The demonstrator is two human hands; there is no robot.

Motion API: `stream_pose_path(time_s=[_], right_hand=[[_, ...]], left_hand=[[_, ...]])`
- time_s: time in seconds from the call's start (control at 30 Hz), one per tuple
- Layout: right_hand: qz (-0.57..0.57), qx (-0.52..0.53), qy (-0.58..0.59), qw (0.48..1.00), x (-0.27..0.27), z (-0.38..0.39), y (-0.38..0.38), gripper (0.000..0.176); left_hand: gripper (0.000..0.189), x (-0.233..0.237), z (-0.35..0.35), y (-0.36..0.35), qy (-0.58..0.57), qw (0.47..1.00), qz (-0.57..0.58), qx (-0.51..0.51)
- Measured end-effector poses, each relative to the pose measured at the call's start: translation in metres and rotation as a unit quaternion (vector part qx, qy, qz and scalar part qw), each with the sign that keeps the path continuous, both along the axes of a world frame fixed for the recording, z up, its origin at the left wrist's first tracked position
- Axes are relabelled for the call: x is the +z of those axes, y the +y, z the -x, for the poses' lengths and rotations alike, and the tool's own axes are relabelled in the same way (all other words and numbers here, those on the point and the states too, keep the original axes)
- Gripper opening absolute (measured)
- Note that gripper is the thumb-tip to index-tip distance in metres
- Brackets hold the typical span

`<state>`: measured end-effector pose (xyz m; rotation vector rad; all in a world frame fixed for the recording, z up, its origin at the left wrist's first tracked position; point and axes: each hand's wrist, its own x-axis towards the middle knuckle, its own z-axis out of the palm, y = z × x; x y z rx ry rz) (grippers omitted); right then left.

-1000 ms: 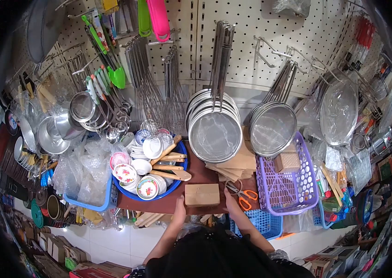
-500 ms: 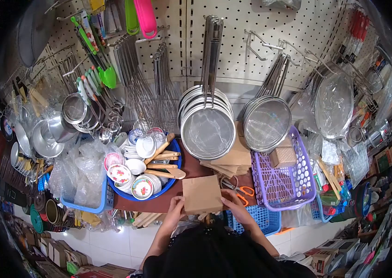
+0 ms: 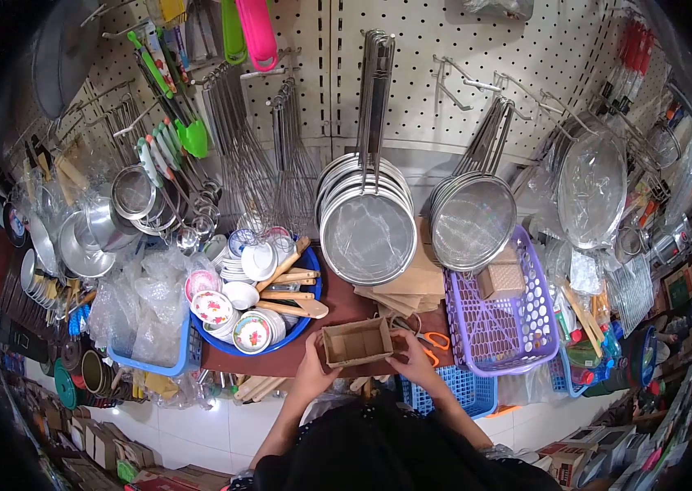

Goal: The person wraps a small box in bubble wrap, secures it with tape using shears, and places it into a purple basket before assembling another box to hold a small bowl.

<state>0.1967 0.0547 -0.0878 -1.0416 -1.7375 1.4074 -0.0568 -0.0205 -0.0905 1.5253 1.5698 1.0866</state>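
Note:
Between my two hands is a small brown cardboard box [image 3: 358, 358], its open top facing up toward me and its inside bare. My left hand [image 3: 313, 372] grips its left end, and my right hand [image 3: 415, 360] holds the right end with the fingers at the side wall. The box is over the front edge of the brown-red table [image 3: 346, 307]. Just right of it lie scissors with orange handles [image 3: 436, 340], partly behind my right hand. Flat brown cardboard pieces [image 3: 403, 290] are stacked behind the box.
A blue basin [image 3: 313, 286] of small bowls and wooden-handled utensils stands left. On the right, a purple basket [image 3: 497, 356] holds small brown boxes [image 3: 501, 281]. Large strainers [image 3: 368, 237] hang ahead on the pegboard. A blue basket [image 3: 473, 389] is below the table edge.
The box has been tipped between my hands: a flat closed face showed before, and now its open top and inside face me. Both hands keep hold of it.

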Motion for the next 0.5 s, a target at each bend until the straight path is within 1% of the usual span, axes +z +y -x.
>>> stream_pose_path(time_s=[0.07, 0.17, 0.27, 0.3, 0.37, 0.5], right_hand=[[-0.005, -0.005, 0.010, 1.000, -0.010, 0.002, -0.001, 0.056], [0.012, 0.027, -0.039, 0.999, -0.027, -0.005, -0.002, 0.054], [-0.029, 0.017, -0.069, 0.997, -0.022, -0.006, -0.001, 0.047], [-0.086, -0.009, -0.074, 0.994, -0.014, -0.003, 0.000, 0.043], [-0.198, -0.056, -0.082, 0.975, 0.013, 0.009, 0.006, 0.037], [-0.318, 0.021, -0.158, 0.935, 0.058, 0.031, 0.013, 0.026]], left_hand=[[0.093, -0.017, 0.000, 0.003, 0.003, 1.000, 0.008, 0.001], [0.092, -0.029, -0.002, 0.002, -0.002, 0.999, 0.033, 0.003], [0.089, -0.013, -0.006, 0.000, 0.003, 0.999, 0.035, 0.008], [0.088, -0.007, -0.007, 0.000, 0.007, 0.999, 0.032, 0.010], [0.087, -0.009, -0.007, 0.000, -0.006, 0.999, 0.041, 0.015], [0.085, -0.018, -0.009, 0.004, -0.036, 0.998, 0.042, 0.022]])
